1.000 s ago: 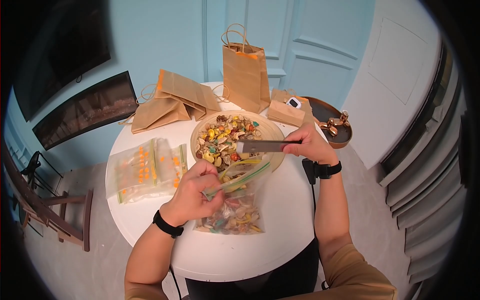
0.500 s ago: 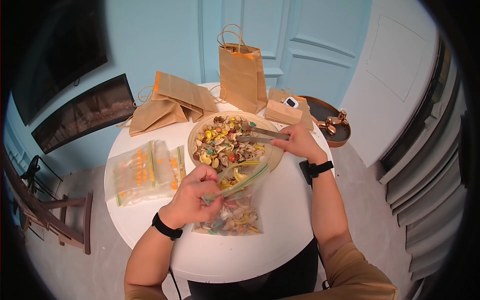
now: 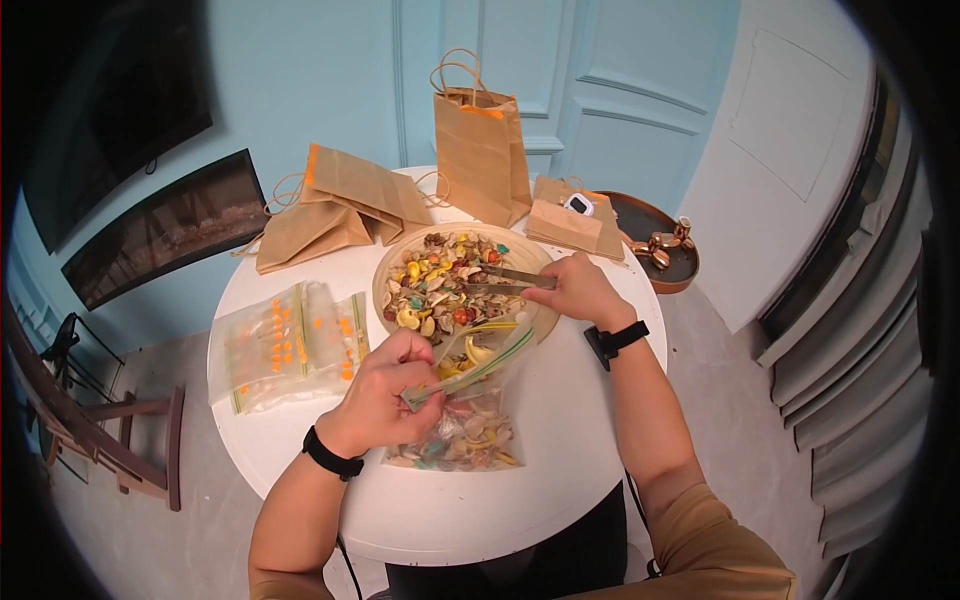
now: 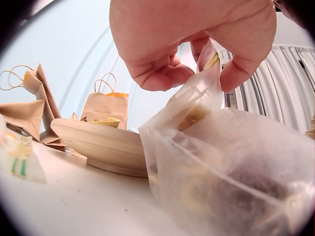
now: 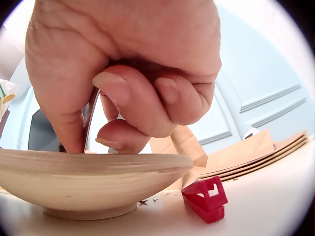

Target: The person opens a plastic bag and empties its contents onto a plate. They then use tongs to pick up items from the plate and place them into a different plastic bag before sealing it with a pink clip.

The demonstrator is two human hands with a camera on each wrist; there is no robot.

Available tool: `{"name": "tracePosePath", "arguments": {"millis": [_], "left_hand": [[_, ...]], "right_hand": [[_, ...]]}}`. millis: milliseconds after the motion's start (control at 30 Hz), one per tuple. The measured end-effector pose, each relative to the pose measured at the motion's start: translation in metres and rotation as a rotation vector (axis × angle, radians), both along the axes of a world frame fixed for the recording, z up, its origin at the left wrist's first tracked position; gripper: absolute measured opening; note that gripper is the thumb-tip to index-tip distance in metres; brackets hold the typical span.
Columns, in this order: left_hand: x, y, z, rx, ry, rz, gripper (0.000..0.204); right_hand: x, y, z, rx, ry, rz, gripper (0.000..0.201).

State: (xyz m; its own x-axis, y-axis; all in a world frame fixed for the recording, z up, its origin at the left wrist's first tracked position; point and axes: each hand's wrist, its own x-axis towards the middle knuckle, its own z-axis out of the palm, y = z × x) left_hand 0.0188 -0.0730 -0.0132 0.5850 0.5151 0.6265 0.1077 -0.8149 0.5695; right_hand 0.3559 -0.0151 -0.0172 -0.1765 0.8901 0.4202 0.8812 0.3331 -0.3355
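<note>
My left hand point(image 3: 385, 390) pinches the upper edge of a clear zip bag point(image 3: 465, 440), whose mouth gapes open toward the bowl. Mixed potpourri fills the lower part of this bag, and a yellow piece shows inside the mouth. In the left wrist view the thumb and fingers grip the bag point(image 4: 197, 147) by its top. My right hand point(image 3: 580, 288) holds metal tongs point(image 3: 518, 275), their tips among the potpourri point(image 3: 440, 285) in a round wooden bowl point(image 3: 546, 318). The right wrist view shows the fingers curled round the tongs just above the bowl's rim; the tips are hidden there.
Zip bags with orange marks point(image 3: 275, 345) lie at the left. Brown paper bags point(image 3: 480, 150) stand and lie behind the bowl. A white timer point(image 3: 578, 204) rests on folded paper bags point(image 3: 565, 226). A red plastic clip point(image 5: 206, 199) sits beside the bowl.
My right hand has brought the tongs from above the bag's mouth to the bowl, lowering their tips into the potpourri. The left hand keeps its grip on the bag in much the same place.
</note>
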Motion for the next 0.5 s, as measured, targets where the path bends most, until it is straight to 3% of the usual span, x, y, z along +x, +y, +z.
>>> {"name": "tracePosePath", "arguments": {"millis": [133, 333, 500], "left_hand": [[0.0, 0.0, 0.0, -0.001, -0.001, -0.002, 0.01], [-0.001, 0.0, 0.002, -0.01, 0.014, -0.002, 0.01], [0.0, 0.0, 0.001, -0.016, 0.005, -0.004, 0.01]], "right_hand": [[0.003, -0.001, -0.001, 0.039, -0.047, 0.011, 0.037], [0.009, -0.009, 0.018, -0.196, -0.076, -0.059, 0.042], [0.017, -0.005, 0.011, -0.203, 0.017, 0.008, 0.04]]}}
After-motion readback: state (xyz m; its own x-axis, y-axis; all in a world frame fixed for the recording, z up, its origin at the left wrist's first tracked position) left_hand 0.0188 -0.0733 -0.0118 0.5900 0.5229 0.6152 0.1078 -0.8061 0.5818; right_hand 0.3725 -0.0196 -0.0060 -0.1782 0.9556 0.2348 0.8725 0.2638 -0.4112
